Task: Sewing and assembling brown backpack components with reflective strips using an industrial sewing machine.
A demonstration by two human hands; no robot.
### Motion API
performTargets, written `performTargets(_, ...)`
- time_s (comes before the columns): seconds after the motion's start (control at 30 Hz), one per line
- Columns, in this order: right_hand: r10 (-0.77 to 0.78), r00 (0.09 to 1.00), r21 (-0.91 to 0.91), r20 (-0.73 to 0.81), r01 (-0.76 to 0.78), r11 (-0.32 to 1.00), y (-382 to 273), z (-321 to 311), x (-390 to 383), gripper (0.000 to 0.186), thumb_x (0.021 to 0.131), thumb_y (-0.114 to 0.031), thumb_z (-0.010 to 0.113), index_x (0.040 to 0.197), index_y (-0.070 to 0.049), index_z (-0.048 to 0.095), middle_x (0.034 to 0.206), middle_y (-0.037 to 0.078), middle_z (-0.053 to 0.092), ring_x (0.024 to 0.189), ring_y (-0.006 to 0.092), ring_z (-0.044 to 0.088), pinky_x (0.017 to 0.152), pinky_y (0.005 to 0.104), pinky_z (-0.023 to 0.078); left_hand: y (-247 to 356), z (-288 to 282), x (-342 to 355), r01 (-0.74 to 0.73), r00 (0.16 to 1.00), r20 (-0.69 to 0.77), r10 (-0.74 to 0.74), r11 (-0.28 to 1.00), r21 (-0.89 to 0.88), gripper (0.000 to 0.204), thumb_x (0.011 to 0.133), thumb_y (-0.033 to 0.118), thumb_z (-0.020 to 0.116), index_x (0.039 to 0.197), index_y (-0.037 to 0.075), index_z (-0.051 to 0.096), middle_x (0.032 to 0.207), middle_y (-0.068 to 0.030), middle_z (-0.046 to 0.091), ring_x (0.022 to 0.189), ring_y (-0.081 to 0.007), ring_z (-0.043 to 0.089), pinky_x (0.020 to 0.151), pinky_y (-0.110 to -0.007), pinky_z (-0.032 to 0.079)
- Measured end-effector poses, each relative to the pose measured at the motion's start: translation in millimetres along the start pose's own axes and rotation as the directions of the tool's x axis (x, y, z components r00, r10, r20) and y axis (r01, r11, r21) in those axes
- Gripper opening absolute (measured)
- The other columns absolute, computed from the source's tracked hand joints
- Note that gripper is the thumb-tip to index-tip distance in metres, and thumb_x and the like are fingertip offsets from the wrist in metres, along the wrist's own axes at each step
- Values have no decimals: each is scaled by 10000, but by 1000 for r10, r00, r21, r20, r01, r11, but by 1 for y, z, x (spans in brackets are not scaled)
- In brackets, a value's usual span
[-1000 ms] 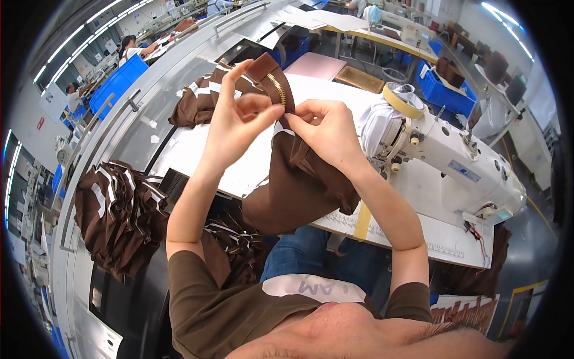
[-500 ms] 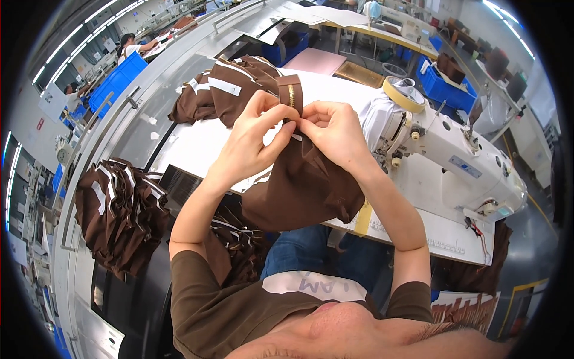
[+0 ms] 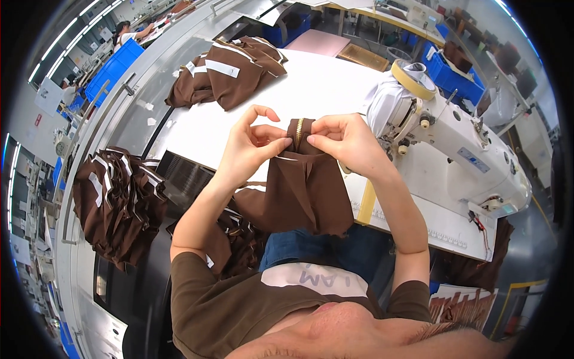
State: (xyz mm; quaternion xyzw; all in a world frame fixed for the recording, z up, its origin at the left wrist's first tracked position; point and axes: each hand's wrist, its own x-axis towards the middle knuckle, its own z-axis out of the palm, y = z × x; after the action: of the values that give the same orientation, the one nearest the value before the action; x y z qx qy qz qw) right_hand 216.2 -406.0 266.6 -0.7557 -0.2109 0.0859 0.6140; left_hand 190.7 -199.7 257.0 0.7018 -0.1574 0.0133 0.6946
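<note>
A gold-toothed zipper on brown tape [image 3: 300,133] stands up between my two hands at the top edge of a brown fabric piece [image 3: 306,191]. My left hand [image 3: 254,143] pinches the left side of the zipper between thumb and fingers, its index finger raised and bent. On the other side, my right hand [image 3: 348,145] grips the zipper's right edge with thumb and fingertips. Below them the fabric hangs in folds over the table's near edge toward my lap. White strips show along parts of its edge.
A white sewing machine [image 3: 466,152] stands at the right, with a yellow tape roll [image 3: 412,81] on it. Brown fabric pieces [image 3: 230,72] with white labels lie at the back left of the white table [image 3: 326,78]. Another brown stack [image 3: 119,203] hangs at the left.
Both hands have come nearer to me and spread slightly apart, with the zipper between them. The zipper now shows more fully, and the fabric hangs straighter below it.
</note>
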Motion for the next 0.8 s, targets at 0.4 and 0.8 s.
performTargets(0.4,5,1000,-47,5,-5,999,11,4,-14,125,783,-70,669,831,46,657,732,66,656,681,85,612,643,231,497,-9,19,-13,-48,996,-74,48,999,8,272,793,-68,619,944,65,437,735,1,592,700,-51,563,665,-195,446)
performTargets(0.8,10,1000,9,17,-11,1000,17,2,-8,99,783,-48,647,837,34,644,715,40,638,679,69,597,633,209,478,-7,12,-17,35,999,-36,-39,995,-92,286,818,-38,627,1000,71,434,833,-61,659,755,-59,588,678,-192,457)
